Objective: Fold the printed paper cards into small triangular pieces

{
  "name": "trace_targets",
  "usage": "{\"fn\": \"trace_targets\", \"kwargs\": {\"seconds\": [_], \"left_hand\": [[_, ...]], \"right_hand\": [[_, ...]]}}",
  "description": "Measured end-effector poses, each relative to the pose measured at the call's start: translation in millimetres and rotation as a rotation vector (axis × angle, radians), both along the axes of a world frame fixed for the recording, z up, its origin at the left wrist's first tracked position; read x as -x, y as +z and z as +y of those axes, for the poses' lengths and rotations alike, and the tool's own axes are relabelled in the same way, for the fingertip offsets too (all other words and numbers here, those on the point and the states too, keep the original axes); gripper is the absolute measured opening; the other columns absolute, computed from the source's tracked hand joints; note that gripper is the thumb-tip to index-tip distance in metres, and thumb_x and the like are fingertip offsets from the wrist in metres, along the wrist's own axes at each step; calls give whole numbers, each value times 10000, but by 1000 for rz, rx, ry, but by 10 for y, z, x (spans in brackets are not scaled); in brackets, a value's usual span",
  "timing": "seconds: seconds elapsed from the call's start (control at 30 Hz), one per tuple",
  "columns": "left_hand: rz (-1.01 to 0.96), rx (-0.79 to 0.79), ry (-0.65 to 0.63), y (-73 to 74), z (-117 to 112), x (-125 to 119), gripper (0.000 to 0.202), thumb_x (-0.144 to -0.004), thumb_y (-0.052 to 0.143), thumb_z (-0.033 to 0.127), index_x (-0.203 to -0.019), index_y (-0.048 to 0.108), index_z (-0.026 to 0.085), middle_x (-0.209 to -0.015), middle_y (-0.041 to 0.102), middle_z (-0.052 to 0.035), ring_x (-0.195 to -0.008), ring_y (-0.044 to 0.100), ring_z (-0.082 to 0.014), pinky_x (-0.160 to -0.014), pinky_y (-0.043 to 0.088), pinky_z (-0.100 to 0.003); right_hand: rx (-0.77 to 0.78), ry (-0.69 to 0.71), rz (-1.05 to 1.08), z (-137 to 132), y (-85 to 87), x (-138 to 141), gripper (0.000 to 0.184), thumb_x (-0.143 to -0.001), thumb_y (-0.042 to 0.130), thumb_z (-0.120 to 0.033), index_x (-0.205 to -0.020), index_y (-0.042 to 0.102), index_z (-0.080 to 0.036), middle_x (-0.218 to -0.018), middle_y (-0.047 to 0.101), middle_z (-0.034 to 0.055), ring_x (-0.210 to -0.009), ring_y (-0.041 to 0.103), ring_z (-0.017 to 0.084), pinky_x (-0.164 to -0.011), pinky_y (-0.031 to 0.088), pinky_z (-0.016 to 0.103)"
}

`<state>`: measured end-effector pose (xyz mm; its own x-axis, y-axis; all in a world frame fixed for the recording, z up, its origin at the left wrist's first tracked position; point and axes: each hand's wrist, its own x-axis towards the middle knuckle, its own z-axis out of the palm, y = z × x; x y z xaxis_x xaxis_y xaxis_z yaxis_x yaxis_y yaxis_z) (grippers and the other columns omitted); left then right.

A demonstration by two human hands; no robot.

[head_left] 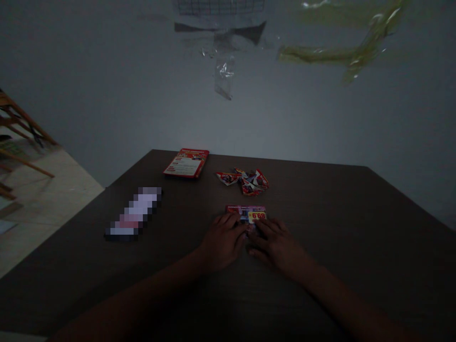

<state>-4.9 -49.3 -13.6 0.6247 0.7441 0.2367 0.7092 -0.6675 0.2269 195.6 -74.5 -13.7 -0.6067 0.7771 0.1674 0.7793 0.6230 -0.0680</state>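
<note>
A small printed paper [245, 209], perhaps a folded flyer, lies on the dark table in front of me. It has a yellow price label whose digits appear upside down. My left hand [223, 240] rests on its left side, fingers stretched out over it. On its right side lies my right hand [276, 242], with the fingers spread and pressed flat. Between them the hands cover much of the paper's near part. Just beyond it sit several folded paper pieces [254, 183] with pointed, triangular shapes in red and white.
At the back left is a stack of red and white flyers [187, 163]. A phone-like object [134, 213], its screen pixelated, lies left of my hands. The brown table [338, 204] meets a wall [142, 95] with tape scraps. Wooden furniture [21, 118] stands at far left.
</note>
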Motion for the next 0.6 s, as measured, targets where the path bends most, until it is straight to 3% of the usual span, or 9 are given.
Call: {"fn": "trace_targets", "kwargs": {"seconds": [0.2,0.6], "left_hand": [[-54,-1,61,-7,32,-66,266,-899,406,301,-1032,627,237,-1097,541,-66,-1042,468,-222,-897,383,-411],[-6,127,-14,-60,167,146,370,-855,500,288,-1215,528,370,-1305,457,-25,-1186,409,-240,-966,326,-451]], "right_hand": [[17,14,-16,-2,5,20,384,-888,444,-450,-1197,585,-272,-1245,550,144,-1181,466,312,-975,312,517],[7,-5,22,1,22,-67,293,-884,478,-414,-1078,652,-281,-1203,594,90,-1147,505,276,-972,332,481]]}}
